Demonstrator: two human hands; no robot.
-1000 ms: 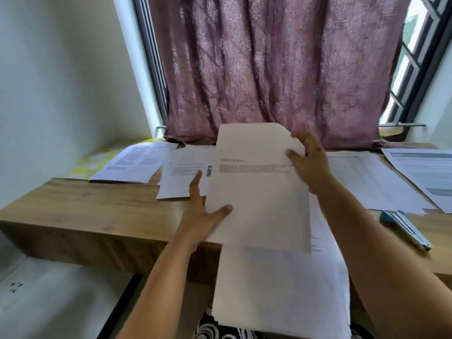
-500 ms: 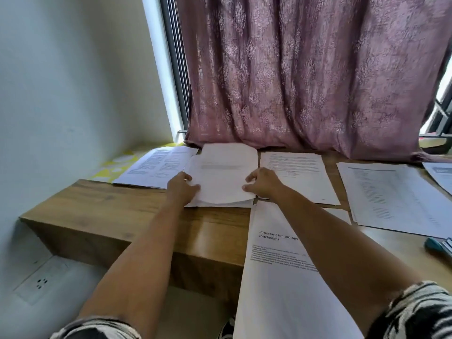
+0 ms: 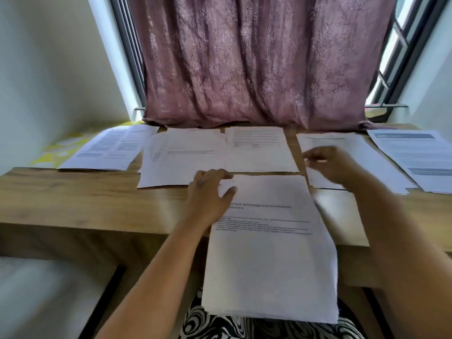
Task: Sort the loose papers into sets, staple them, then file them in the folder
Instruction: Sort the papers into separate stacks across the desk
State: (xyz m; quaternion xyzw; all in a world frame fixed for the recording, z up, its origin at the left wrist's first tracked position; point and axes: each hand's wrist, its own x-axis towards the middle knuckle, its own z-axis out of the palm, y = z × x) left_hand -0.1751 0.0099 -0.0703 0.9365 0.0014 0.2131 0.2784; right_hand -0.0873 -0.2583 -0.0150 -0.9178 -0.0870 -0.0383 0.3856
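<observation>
A thick stack of loose papers (image 3: 269, 260) lies in front of me, headed with printed text and hanging over the desk's near edge. My left hand (image 3: 209, 194) holds its top left corner, thumb on the top sheet. My right hand (image 3: 327, 165) is blurred and hovers with loose fingers over a sorted set (image 3: 362, 155), holding nothing. Further sets lie in a row along the back: one at the far left (image 3: 110, 148), a second (image 3: 186, 157), a third (image 3: 256, 148) and one at the far right (image 3: 415, 155). No stapler shows.
The wooden desk (image 3: 85, 204) runs the full width, its front edge near me. A yellow patterned item (image 3: 58, 152) lies under the far-left set. A mauve curtain (image 3: 256, 64) hangs behind the papers, with window frames on both sides.
Both hands laid the lifted sheet on the second set and let go. My left hand came back to the near stack's corner. My right hand swung right over another set.
</observation>
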